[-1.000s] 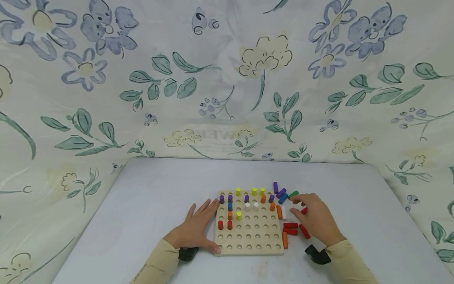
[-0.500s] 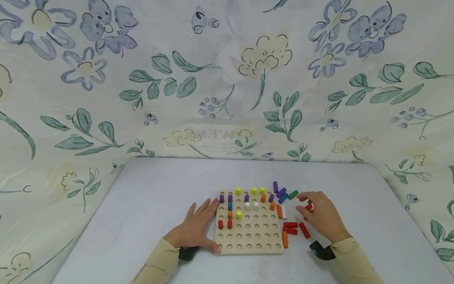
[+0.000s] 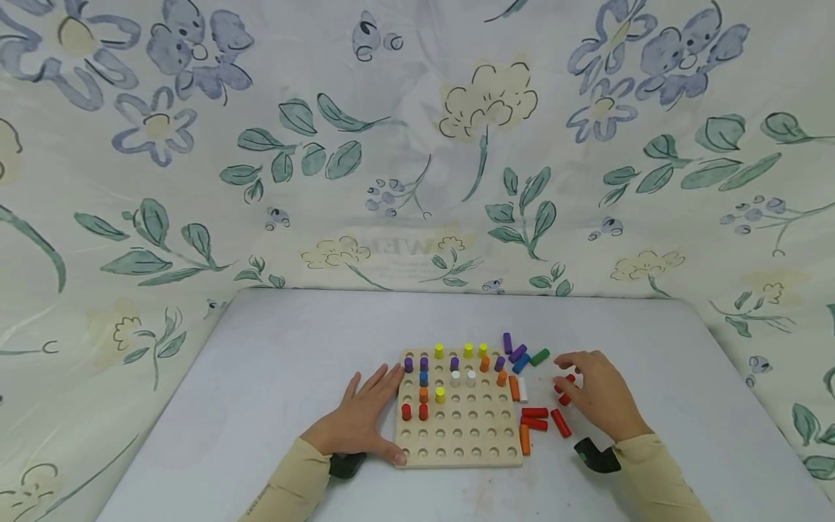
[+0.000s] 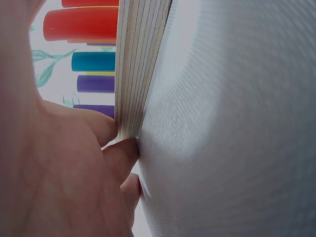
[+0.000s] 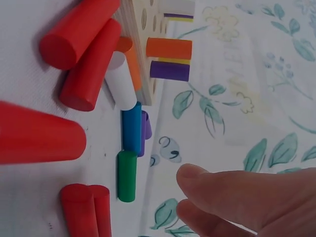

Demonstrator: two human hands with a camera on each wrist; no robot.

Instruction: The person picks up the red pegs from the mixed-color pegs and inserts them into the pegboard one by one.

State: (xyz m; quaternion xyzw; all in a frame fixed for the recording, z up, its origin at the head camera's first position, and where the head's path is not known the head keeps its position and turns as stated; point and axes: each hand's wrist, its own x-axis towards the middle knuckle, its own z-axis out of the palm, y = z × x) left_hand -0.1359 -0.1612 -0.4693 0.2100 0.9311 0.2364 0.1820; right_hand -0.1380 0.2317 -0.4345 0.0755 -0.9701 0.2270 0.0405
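Observation:
A wooden pegboard (image 3: 464,442) with rows of round holes lies on the table. Several coloured pegs stand upright in it, among them two red pegs, a blue peg (image 3: 423,379) and two white ones. My left hand (image 3: 359,424) rests against the board's left side, fingers spread and thumb at the near left corner. In the left wrist view, fingertips touch the board's layered edge (image 4: 140,59). My right hand (image 3: 600,395) hovers over two red pegs (image 5: 79,212), partly hiding them in the head view. Its thumb and fingers are apart, with nothing between them.
Right of the board lie loose pegs: a green peg (image 3: 539,357), a blue one (image 3: 521,363), two purple ones, a white peg (image 3: 522,390), two orange ones and several red pegs (image 3: 561,423). A floral cloth (image 3: 417,181) hangs behind the white table (image 3: 306,326).
My right hand has drawn back to the right, away from the green peg, and more of the red pegs beneath it shows. My left hand has stayed put.

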